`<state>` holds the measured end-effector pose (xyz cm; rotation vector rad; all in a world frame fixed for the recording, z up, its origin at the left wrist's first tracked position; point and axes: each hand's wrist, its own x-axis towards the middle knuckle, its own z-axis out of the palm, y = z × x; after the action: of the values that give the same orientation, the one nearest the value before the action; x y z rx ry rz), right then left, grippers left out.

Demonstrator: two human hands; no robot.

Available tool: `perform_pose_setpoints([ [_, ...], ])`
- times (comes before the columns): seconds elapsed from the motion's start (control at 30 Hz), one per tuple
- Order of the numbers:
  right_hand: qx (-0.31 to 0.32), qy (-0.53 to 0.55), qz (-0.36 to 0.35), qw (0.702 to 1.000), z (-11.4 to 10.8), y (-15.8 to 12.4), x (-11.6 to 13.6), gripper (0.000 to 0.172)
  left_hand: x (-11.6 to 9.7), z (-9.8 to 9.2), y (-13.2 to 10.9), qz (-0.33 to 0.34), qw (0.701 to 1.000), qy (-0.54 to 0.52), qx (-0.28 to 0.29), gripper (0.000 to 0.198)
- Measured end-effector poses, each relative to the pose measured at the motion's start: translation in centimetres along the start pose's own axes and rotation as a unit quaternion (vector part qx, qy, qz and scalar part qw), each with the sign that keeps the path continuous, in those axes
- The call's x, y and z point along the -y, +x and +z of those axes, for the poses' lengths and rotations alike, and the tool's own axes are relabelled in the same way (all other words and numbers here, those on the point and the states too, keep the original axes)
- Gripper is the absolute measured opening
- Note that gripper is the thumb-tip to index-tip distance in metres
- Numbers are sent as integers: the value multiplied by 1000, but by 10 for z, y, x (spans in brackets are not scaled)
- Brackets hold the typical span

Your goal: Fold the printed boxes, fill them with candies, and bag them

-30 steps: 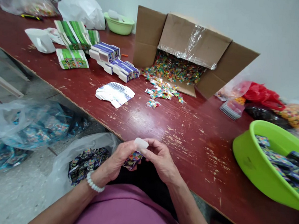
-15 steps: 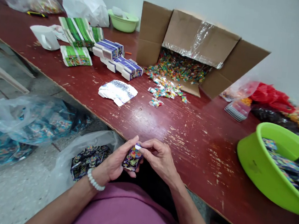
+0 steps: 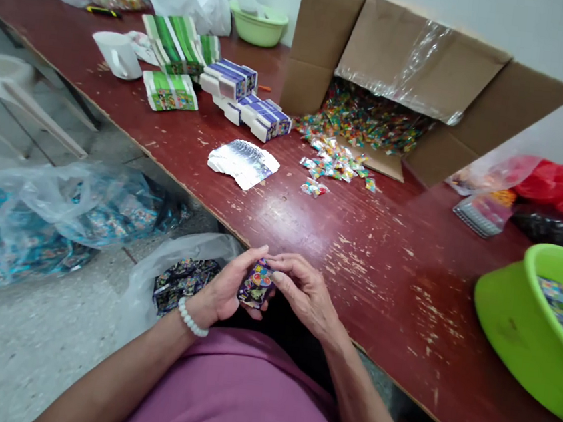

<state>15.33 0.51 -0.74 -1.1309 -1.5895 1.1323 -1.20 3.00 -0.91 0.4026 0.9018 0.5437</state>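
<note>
A small dark, colourful box (image 3: 256,283) lies in my left hand (image 3: 226,292), whose fingers wrap under and around it. My right hand (image 3: 303,292) has its thumb and forefinger closed at the box's top end. Both hands are over my lap at the table's front edge. On the table ahead lies a fanned stack of silvery white flat cartons (image 3: 244,163). Small wrapped candies (image 3: 334,159) are spilled before an open cardboard box (image 3: 418,57) of candies.
Purple (image 3: 266,117) and green (image 3: 170,92) carton bundles and a white mug (image 3: 118,55) stand at the left. A green tub (image 3: 526,324) is at the right. Below the table's left edge is a bag of dark packets (image 3: 183,282).
The white flap seen at the top of the small box no longer shows, and its top end looks closed. The view has shifted, so the table items appear farther right.
</note>
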Motion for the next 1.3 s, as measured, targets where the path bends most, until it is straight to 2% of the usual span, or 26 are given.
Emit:
perform_pose_setpoints([
  [0.1,14,-21,-16,1000,9,0,-2,22,0,-9,-5,1,1000,-6,-27,40],
  [0.2,20,-31,14,999,11,2,-5,27,-2,-27,-18,44,996,26,-69,39],
  [0.33,-84,-16,85,993,-5,10,-21,36,-10,-69,-42,158,964,80,-198,35],
  [0.4,-143,-25,102,984,-15,14,-34,33,-12,-93,-50,163,938,108,-286,37],
  [0.47,-177,-52,100,978,-21,16,-45,29,-10,-114,-53,163,914,126,-350,39],
  [0.53,-195,-94,78,973,-22,16,-51,24,-6,-130,-53,164,899,146,-380,39],
  [0.6,-197,-138,40,970,-21,15,-53,19,-4,-143,-52,157,882,221,-386,39],
  [0.67,-194,-162,11,967,-19,15,-52,15,-7,-148,-52,153,838,355,-386,42],
  [0.7,-193,-166,6,967,-18,15,-52,14,-12,-147,-51,161,802,428,-384,45],
  [0.77,-191,-164,9,968,-18,15,-52,15,-28,-137,-45,212,713,545,-386,49],
  [0.83,-190,-159,12,969,-19,15,-54,15,-50,-116,-29,283,616,619,-397,47],
  [0.87,-190,-157,10,969,-19,15,-55,15,-63,-103,-17,297,576,643,-408,43],
  [0.97,-192,-151,8,970,-20,13,-56,15,-99,-69,29,293,502,667,-467,43],
  [1.0,-194,-149,10,970,-20,13,-56,15,-109,-61,45,279,492,663,-490,45],
  [1.03,-196,-147,13,970,-20,13,-56,15,-117,-57,60,261,497,655,-506,47],
  [1.13,-200,-140,17,970,-20,13,-55,15,-134,-57,91,256,558,590,-525,44],
  [1.2,-203,-133,17,970,-20,13,-56,15,-141,-63,99,259,591,550,-530,35],
  [1.3,-208,-113,22,971,-21,14,-57,15,-147,-68,95,265,629,510,-523,25],
])
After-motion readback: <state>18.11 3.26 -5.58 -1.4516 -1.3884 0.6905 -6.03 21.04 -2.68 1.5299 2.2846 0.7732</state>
